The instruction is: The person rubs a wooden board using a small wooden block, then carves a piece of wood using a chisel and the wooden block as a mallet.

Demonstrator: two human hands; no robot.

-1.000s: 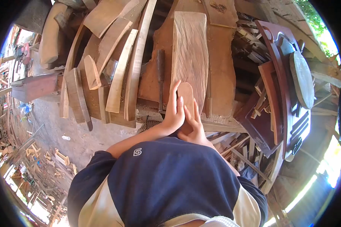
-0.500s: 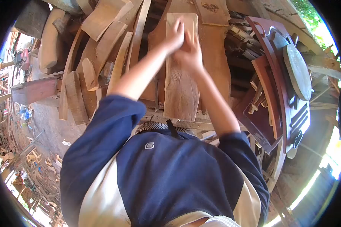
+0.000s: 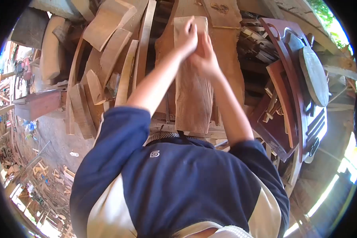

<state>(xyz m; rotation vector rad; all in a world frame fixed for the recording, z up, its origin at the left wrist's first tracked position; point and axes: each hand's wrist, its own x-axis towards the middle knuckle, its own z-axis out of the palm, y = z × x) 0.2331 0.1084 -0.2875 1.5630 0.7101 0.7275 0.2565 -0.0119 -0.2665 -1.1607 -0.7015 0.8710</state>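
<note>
A thick brown wooden board [image 3: 192,103] with visible grain lies lengthwise in front of me, its near end close to my waist. Above its far half, my left hand [image 3: 187,39] and my right hand [image 3: 205,59] meet, palms turned toward each other. The fingers of the right hand are stretched out and point away from me. On the left hand, the fingers are extended too, with a small gap showing near the tips. I see nothing held; whatever may lie between the palms is hidden.
Under the board is a wider, rough-edged slab [image 3: 226,67]. To the left lean several curved wooden pieces [image 3: 109,23] and a reddish box [image 3: 39,105]. At right stands a stack of dark red wooden parts [image 3: 283,79] with a round grey disc [image 3: 314,75]. Wood scraps litter the floor.
My hands were blurred with motion over the board's far end and now appear sharper, slightly nearer to me and to the right. The whole view has shifted a little.
</note>
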